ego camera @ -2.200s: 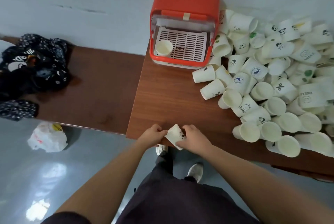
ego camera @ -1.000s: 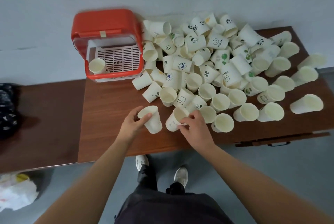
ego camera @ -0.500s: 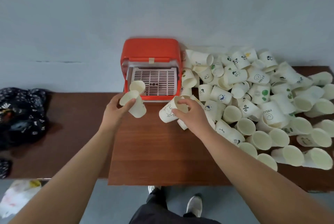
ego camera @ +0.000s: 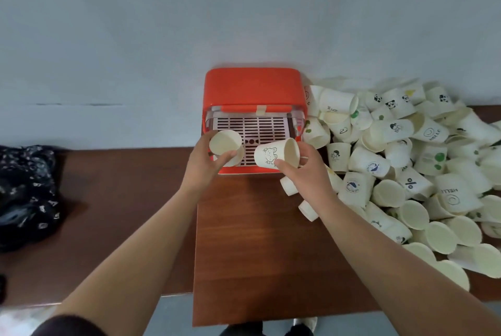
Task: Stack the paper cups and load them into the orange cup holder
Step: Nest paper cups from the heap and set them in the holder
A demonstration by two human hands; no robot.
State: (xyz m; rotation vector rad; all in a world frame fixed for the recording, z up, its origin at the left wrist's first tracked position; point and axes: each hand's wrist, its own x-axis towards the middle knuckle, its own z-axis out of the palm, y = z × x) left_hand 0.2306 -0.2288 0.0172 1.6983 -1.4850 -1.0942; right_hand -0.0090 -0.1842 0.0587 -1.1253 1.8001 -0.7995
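A dark patterned cloth (ego camera: 24,192) lies far left on the lower bench (ego camera: 122,200). I see the heap of paper cups (ego camera: 406,173) crowding the table's (ego camera: 265,254) right side, right against the orange cup holder (ego camera: 252,86). Both hands hide part of its slotted tray (ego camera: 260,129): the left hand (ego camera: 206,162) curls round a plain cup (ego camera: 226,146) over the tray's left corner, and the right hand (ego camera: 303,170) grips a bear-print cup (ego camera: 273,155) tilted sideways
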